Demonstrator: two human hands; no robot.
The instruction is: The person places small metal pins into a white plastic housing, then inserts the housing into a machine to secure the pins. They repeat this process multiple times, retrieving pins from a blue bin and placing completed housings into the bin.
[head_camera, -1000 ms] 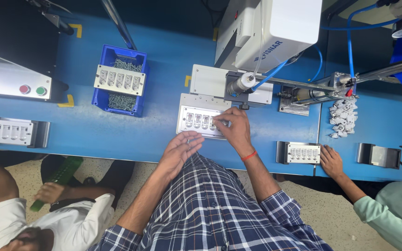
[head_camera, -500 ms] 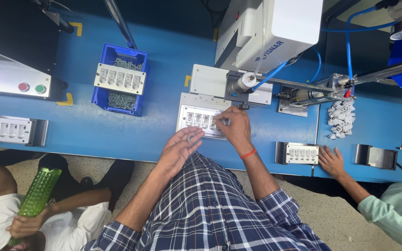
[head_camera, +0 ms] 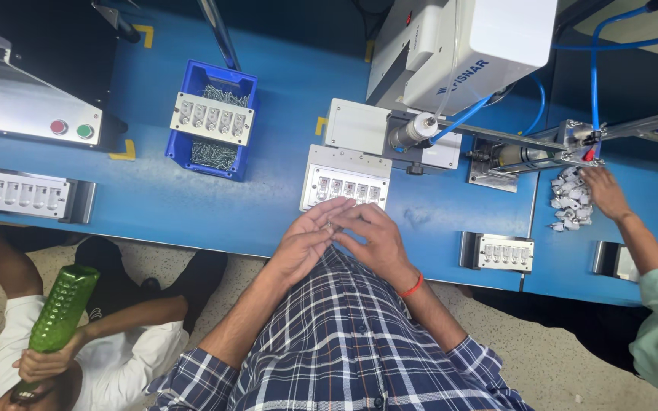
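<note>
My left hand (head_camera: 305, 245) and my right hand (head_camera: 373, 242) meet at the front edge of the blue table (head_camera: 161, 205). The left hand is cupped palm up and pinches a small metal part (head_camera: 330, 225) at its fingertips. The right hand's thumb and forefinger touch the same spot; whether it grips the part I cannot tell. Just beyond the fingers lies a white fixture block (head_camera: 344, 181) with a row of several small slots, untouched by either hand.
A blue bin (head_camera: 218, 73) of small metal parts carries another white fixture (head_camera: 213, 118). More fixtures lie at far left (head_camera: 28, 194) and right (head_camera: 500, 251). A white dispensing machine (head_camera: 458, 46) stands behind. A co-worker's hand (head_camera: 607, 194) reaches a pile of white parts (head_camera: 569, 205). Another person holds a green bottle (head_camera: 59, 312).
My right hand has drawn back from the white fixture block to meet my left hand at the table edge. The co-worker's hand on the right moved up to the white parts pile.
</note>
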